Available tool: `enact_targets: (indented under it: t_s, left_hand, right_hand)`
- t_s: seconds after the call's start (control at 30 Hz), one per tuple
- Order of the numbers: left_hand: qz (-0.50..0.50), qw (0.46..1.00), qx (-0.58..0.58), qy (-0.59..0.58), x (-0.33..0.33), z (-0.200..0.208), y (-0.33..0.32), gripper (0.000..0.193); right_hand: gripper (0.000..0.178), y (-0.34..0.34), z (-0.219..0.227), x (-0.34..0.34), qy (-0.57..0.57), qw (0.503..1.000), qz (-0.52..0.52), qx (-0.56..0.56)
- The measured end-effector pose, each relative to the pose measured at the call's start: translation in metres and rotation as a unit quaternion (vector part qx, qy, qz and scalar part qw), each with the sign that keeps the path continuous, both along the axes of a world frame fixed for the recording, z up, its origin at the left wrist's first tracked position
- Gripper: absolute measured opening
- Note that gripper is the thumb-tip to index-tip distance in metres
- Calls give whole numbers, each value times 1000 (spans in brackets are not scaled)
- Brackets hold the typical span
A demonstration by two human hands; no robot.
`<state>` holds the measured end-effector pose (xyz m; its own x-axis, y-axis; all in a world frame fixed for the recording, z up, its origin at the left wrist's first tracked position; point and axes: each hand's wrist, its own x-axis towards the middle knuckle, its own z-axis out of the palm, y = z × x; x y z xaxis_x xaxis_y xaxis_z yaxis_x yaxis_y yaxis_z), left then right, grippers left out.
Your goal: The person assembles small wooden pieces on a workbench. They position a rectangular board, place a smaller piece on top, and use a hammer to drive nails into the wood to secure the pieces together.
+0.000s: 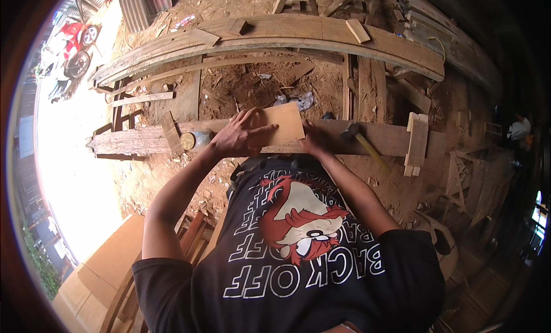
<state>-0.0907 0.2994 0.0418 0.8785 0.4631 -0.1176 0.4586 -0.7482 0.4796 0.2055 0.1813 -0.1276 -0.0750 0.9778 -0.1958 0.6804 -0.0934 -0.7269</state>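
A small rectangular piece of light-brown board [288,119] is tilted over the near wooden plank [129,141], close in front of my body. My left hand [243,133] grips its left side, with the index finger stretched across the face. At the lower right corner my right hand [313,139] holds the edge, its fingers partly hidden by shadow. To the right of that hand lies a hammer [368,146] with a dark head and a yellow handle. A container with a round yellowish top [188,141] is beside my left wrist.
Beyond the near plank runs a long, thick wooden beam [275,32] with loose offcuts on it. Joined wood blocks [416,143] lie across the plank's right end. Wood scraps and sawdust cover the ground [241,86]. A red motorcycle [74,43] stands at the far left.
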Motion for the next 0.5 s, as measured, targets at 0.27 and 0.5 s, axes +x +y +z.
enact_targets:
  t_s: [0.27,0.5]
  left_hand:
    - [-41,998,46,-29,7,4,23,89]
    - [-58,997,50,-22,12,3,26,93]
  right_hand:
    - [66,-2,-21,2,1,1000,-8,27]
    - [51,-3,-6,4,13,999,-18,-31]
